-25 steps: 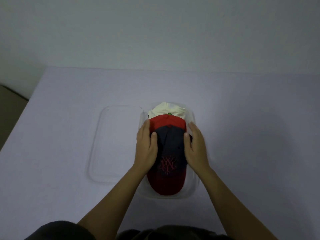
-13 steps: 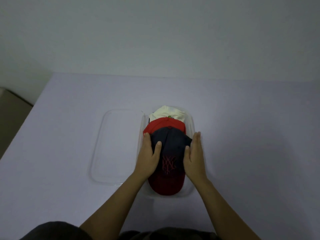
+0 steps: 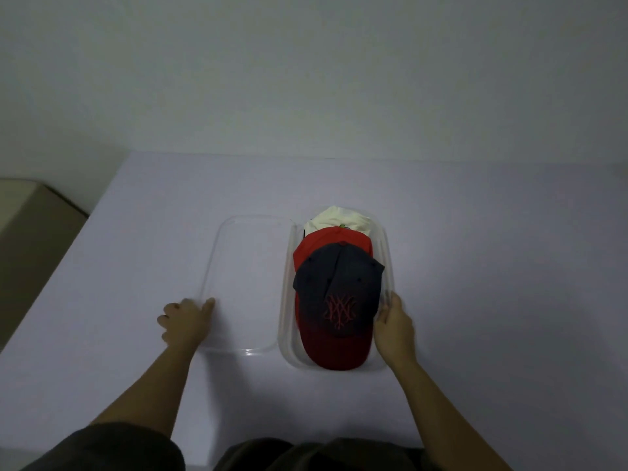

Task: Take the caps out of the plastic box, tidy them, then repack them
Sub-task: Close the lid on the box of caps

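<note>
The clear plastic box (image 3: 389, 266) stands on the table with three caps stacked in it. A navy cap with a red logo and red brim (image 3: 339, 294) lies on top, a red cap (image 3: 326, 239) under it, and a cream cap (image 3: 336, 217) at the far end. My right hand (image 3: 394, 326) rests flat against the box's right wall, beside the navy cap. My left hand (image 3: 183, 319), slightly blurred, is at the left rim of the clear lid (image 3: 244, 273), its thumb touching the rim. I cannot see a firm grip on the lid.
The lid lies flat on the pale table (image 3: 475, 266), just left of the box. A brown surface (image 3: 30, 239) sits beyond the table's left edge. A plain wall rises behind the table.
Both hands have left the navy cap. My left hand moved left to the lid's rim, and my right hand slid out to the box's right wall. The caps stay in the box.
</note>
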Motion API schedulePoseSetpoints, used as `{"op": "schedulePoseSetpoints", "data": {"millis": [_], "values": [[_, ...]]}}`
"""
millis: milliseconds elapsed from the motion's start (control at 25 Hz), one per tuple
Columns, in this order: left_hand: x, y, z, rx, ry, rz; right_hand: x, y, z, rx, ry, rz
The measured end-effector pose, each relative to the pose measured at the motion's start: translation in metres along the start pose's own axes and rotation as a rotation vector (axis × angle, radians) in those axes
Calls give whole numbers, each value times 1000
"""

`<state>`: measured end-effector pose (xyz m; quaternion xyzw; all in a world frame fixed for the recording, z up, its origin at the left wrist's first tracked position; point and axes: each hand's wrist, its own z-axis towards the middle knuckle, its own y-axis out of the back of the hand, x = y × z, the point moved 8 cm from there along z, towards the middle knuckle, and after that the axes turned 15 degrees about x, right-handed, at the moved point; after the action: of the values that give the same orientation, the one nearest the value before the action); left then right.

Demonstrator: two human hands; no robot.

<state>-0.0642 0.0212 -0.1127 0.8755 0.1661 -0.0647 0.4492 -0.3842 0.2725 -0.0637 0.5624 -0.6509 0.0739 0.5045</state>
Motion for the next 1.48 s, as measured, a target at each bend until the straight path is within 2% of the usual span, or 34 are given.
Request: {"op": "schedulePoseSetpoints", "data": {"millis": [160, 240, 440, 640, 760, 920, 1040, 1120, 1200, 1360, 1480], "values": [[-2, 13, 6, -41, -75, -114, -1, -1, -2, -6, -1, 6], [-3, 22, 7, -71, -174, -178, -1, -2, -1, -2, -2, 17], [-16, 69, -15, -34, -396, -513, -5, -3, 1, 8, -24, 35], [-39, 108, -30, -79, -422, -842, -7, -2, 1, 14, -38, 56], [-70, 92, -60, 51, -453, -1020, -11, -5, 1, 12, -68, 153], [-105, 21, -117, 268, -515, -955, -20, -11, 5, 128, -55, 596], [-101, -25, -137, 306, -488, -866, -14, -3, 10, 175, -10, 816], [-97, -41, -145, 299, -471, -814, -6, 2, 11, 154, 3, 803], [-96, -46, -151, 255, -480, -747, 1, -1, 14, 177, 52, 685], [-105, -42, -155, 96, -579, -492, 14, 2, 8, 167, 72, 563], [-112, -50, -148, 178, -578, -485, 11, 4, 12, 150, 61, 493]]}}
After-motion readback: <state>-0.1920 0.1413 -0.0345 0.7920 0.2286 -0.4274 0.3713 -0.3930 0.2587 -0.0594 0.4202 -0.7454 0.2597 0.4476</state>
